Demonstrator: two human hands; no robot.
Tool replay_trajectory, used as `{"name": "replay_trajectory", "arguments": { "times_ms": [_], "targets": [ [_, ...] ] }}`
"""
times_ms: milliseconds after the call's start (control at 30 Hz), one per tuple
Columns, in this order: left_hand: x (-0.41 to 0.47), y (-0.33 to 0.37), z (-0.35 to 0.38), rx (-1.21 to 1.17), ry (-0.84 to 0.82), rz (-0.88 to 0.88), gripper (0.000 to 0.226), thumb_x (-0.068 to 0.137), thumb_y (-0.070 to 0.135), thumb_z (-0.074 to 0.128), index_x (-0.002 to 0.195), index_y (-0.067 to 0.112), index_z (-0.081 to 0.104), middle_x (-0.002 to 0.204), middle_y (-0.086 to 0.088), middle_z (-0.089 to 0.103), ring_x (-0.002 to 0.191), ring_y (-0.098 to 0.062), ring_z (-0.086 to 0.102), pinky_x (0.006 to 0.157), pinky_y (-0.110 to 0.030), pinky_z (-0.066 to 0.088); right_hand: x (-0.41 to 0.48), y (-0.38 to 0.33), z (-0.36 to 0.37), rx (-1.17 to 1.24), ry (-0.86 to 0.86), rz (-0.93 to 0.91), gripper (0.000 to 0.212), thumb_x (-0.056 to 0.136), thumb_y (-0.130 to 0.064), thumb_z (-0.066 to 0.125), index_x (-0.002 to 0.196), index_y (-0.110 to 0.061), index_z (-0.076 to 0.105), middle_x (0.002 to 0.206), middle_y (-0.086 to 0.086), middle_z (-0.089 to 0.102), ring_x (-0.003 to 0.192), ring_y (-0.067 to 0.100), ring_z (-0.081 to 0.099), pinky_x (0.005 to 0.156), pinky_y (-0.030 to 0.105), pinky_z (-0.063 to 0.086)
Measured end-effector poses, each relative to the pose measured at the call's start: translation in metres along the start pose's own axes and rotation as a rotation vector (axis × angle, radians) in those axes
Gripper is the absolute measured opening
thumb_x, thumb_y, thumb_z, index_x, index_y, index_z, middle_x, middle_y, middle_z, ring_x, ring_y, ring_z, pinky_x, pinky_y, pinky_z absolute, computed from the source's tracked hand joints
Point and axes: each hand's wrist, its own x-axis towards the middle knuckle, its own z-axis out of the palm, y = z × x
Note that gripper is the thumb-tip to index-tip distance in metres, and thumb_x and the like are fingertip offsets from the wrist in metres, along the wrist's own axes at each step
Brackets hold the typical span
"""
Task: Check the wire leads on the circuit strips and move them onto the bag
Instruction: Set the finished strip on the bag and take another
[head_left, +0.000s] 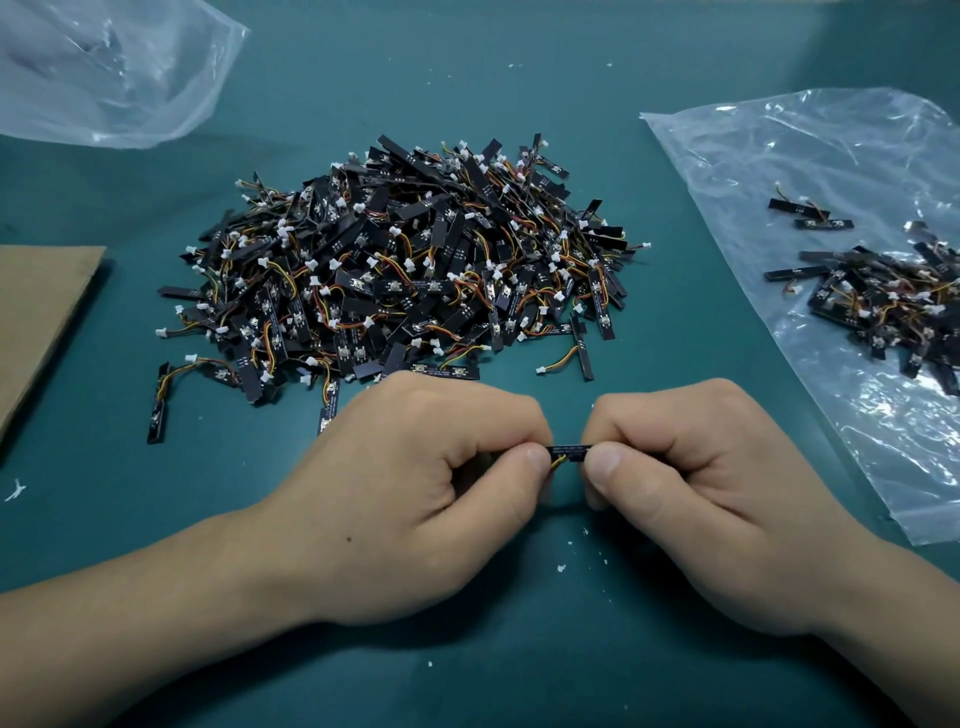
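One black circuit strip (569, 451) with a yellow wire lead is held level between my two hands, just above the green mat. My left hand (431, 483) pinches its left end between thumb and curled fingers. My right hand (691, 478) pinches its right end the same way. Most of the strip is hidden by my fingers. Beyond my hands lies a large heap of circuit strips (400, 270) with white connectors and orange-yellow wires. A clear plastic bag (831, 171) lies flat at the right, with a small pile of strips (883, 306) on it.
A second crumpled clear bag (109, 67) sits at the far left. A piece of brown cardboard (36, 312) lies at the left edge. Small white scraps (561, 567) dot the green mat (675, 322) near my hands.
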Motion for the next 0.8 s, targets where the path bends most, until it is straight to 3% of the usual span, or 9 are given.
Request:
{"name": "replay_trajectory", "arguments": {
  "times_ms": [367, 533, 633, 800],
  "targets": [
    [0.0002, 0.0004, 0.0007, 0.006, 0.000, -0.011, 0.022, 0.086, 0.019, 0.057, 0.068, 0.011, 0.068, 0.059, 0.001, 0.058, 0.056, -0.024, 0.054, 0.056, -0.038, 0.047, -0.0007, 0.0011, 0.0004, -0.005, 0.003, 0.007, 0.033, 0.091, -0.030, 0.049, 0.062, -0.014, 0.057, 0.051, 0.002, 0.043, 0.047, 0.015, 0.040, 0.046, 0.032, 0.035],
    [0.0008, 0.0015, 0.0012, -0.033, 0.027, -0.042, 0.023, 0.088, 0.020, 0.057, 0.070, 0.012, 0.069, 0.062, 0.012, 0.052, 0.058, -0.009, 0.047, 0.061, -0.023, 0.037, -0.0008, 0.0020, -0.0002, 0.023, 0.001, 0.027, 0.034, 0.092, -0.032, 0.047, 0.065, -0.016, 0.060, 0.053, 0.003, 0.049, 0.048, 0.018, 0.046, 0.048, 0.034, 0.039],
    [0.0010, 0.0007, 0.0014, -0.027, 0.028, -0.044, 0.023, 0.088, 0.019, 0.057, 0.070, 0.011, 0.068, 0.062, 0.013, 0.051, 0.059, -0.007, 0.046, 0.061, -0.021, 0.035, -0.0001, 0.0015, 0.0000, 0.007, -0.007, 0.020, 0.033, 0.093, -0.031, 0.046, 0.068, -0.018, 0.061, 0.055, -0.001, 0.051, 0.051, 0.016, 0.049, 0.048, 0.029, 0.039],
    [0.0003, 0.0002, 0.0015, -0.016, 0.028, -0.035, 0.022, 0.089, 0.020, 0.058, 0.070, 0.014, 0.068, 0.064, 0.017, 0.046, 0.060, -0.002, 0.043, 0.063, -0.019, 0.034, -0.0005, 0.0023, 0.0006, 0.006, 0.011, 0.013, 0.032, 0.092, -0.030, 0.047, 0.067, -0.017, 0.060, 0.053, 0.000, 0.050, 0.049, 0.017, 0.048, 0.049, 0.035, 0.040]
  ]
}}
